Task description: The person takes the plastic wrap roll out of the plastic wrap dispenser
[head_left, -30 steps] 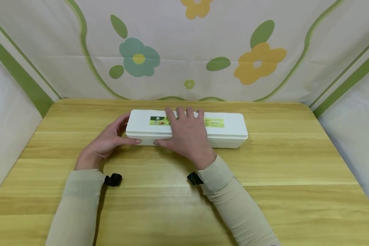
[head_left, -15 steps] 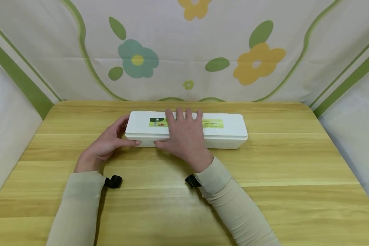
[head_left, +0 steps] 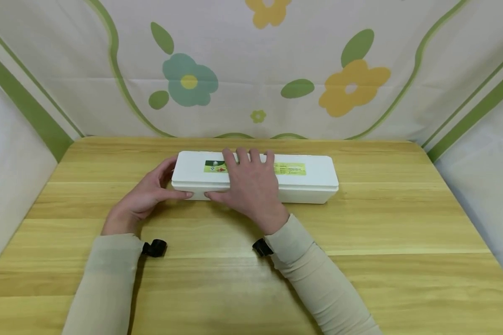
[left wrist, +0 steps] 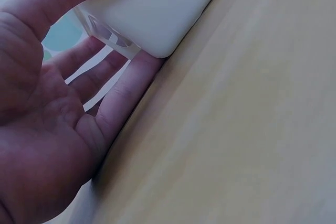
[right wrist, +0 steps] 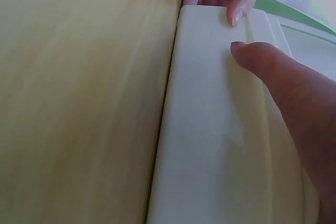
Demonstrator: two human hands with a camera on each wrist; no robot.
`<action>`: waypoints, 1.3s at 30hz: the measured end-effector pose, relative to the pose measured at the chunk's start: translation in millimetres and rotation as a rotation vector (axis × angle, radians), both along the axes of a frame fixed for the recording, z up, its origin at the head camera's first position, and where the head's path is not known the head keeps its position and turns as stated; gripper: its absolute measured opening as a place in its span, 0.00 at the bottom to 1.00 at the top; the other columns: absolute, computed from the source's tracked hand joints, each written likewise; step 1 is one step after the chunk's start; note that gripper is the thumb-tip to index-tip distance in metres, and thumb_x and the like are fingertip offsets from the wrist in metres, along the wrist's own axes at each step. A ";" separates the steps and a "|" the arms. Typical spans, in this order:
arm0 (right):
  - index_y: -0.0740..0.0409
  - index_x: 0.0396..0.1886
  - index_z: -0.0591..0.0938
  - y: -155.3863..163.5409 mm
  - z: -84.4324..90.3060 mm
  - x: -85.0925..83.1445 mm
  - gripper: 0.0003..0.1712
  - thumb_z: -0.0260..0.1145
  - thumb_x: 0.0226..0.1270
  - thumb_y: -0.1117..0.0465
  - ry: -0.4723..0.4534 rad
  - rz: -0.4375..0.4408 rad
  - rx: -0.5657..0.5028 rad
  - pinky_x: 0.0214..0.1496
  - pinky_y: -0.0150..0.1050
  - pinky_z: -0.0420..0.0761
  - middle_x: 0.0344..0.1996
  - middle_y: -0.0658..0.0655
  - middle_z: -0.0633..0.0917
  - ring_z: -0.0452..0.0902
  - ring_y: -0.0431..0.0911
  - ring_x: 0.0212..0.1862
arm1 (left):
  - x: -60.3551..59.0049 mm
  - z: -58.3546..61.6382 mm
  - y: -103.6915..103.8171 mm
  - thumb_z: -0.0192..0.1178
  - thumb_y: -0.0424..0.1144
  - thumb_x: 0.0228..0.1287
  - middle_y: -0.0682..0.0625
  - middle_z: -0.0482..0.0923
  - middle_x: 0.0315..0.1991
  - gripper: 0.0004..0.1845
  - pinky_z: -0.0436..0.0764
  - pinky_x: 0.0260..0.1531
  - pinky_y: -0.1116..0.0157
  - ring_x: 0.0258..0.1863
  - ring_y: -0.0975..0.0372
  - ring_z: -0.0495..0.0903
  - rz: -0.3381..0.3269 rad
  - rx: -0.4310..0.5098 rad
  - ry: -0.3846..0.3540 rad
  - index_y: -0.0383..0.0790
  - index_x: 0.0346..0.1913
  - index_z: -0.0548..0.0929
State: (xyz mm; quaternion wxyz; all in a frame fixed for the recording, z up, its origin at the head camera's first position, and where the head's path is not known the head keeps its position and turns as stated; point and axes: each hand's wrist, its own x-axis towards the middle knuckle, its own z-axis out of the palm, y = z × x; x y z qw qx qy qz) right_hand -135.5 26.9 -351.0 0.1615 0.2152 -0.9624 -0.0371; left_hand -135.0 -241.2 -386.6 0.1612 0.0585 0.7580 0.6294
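Note:
A long white box [head_left: 314, 181] with a fitted lid [head_left: 190, 166] lies crosswise on the table in the head view. A green and yellow label [head_left: 290, 169] runs along the lid, its middle covered by my right hand [head_left: 253, 188]. That hand spans the lid, fingertips at the far edge and thumb on the front wall. My left hand [head_left: 144, 191] holds the left end, thumb along the front. In the left wrist view its fingers [left wrist: 123, 90] reach round the box's end, low by the tabletop. The right thumb [right wrist: 262, 59] presses the side wall in the right wrist view.
The wooden table [head_left: 385, 279] extends around the box on every side. Behind it hangs a white cloth [head_left: 243, 60] printed with flowers, with further cloth at both sides. A small black device [head_left: 154, 248] is worn at each wrist.
My right hand has slid slightly left along the lid, its thumb now a little closer to the left thumb. The left hand and the box hold their place, and the lid stays on.

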 end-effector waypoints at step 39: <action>0.45 0.73 0.71 -0.7 0.0 -0.5 0.59 0.63 0.52 0.12 -0.075 -0.021 -0.008 0.67 0.61 0.70 0.61 0.53 0.83 0.78 0.57 0.64 | 2.9 2.2 1.7 0.79 0.29 0.60 0.51 0.62 0.80 0.56 0.71 0.65 0.69 0.73 0.56 0.62 0.013 -0.021 0.004 0.55 0.86 0.59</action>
